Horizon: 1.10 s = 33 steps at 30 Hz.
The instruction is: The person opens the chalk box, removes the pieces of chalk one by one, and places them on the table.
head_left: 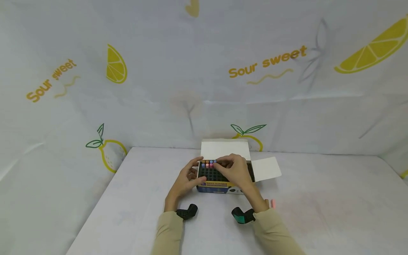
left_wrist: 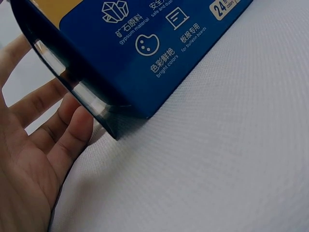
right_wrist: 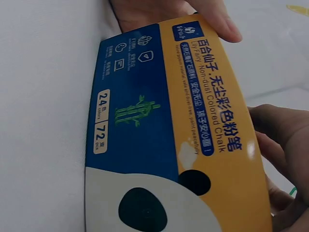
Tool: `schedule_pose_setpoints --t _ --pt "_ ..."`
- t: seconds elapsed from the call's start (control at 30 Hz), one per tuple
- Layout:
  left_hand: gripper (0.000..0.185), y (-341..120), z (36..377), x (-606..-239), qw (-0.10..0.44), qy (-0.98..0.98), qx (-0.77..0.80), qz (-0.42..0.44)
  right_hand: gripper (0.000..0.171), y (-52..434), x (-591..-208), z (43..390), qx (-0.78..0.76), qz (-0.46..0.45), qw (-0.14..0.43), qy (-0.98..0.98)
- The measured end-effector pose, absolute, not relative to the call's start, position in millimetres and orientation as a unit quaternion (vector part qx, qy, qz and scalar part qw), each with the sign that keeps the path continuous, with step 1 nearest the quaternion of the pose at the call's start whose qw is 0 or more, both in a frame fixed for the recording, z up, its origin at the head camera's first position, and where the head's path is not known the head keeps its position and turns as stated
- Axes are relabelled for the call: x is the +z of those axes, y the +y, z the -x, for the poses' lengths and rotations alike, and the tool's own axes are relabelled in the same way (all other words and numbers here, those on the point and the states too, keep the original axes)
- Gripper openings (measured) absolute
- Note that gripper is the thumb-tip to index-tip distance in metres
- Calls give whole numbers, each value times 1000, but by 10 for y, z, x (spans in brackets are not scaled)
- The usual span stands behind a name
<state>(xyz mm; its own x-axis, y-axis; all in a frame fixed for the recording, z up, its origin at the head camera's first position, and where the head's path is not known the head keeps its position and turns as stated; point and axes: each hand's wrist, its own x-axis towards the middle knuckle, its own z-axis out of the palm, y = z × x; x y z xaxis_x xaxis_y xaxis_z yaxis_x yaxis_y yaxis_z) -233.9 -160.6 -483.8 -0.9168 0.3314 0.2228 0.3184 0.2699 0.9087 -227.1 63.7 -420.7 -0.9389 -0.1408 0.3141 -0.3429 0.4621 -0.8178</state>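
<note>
A blue and yellow box of colored chalk (head_left: 213,189) stands on the table with its lid up and a side flap out. Inside is a dark rack with holes (head_left: 213,176); several chalk sticks (head_left: 207,165) stand in its back left corner. My left hand (head_left: 185,181) holds the box's left end, thumb (right_wrist: 231,30) over the top front edge and fingers (left_wrist: 41,104) at the end wall. Over the rack, my right hand (head_left: 234,171) has thumb and forefinger together beside those sticks, seemingly pinching a chalk stick that they mostly hide.
A pink chalk stick (head_left: 273,203) and a brown one (head_left: 266,202) lie on the white-covered table (head_left: 334,205) by the right wrist. The white lid (head_left: 223,148) stands up at the back; the side flap (head_left: 267,169) spreads right. A printed cloth (head_left: 204,71) hangs behind.
</note>
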Motion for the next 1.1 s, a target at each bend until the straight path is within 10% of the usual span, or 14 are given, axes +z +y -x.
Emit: schedule_pose_setpoints --t 1.1 --pt "72 -1607 2342 -4841 -1 800 563 -207 22 522 -4207 2259 479 -94 138 -862"
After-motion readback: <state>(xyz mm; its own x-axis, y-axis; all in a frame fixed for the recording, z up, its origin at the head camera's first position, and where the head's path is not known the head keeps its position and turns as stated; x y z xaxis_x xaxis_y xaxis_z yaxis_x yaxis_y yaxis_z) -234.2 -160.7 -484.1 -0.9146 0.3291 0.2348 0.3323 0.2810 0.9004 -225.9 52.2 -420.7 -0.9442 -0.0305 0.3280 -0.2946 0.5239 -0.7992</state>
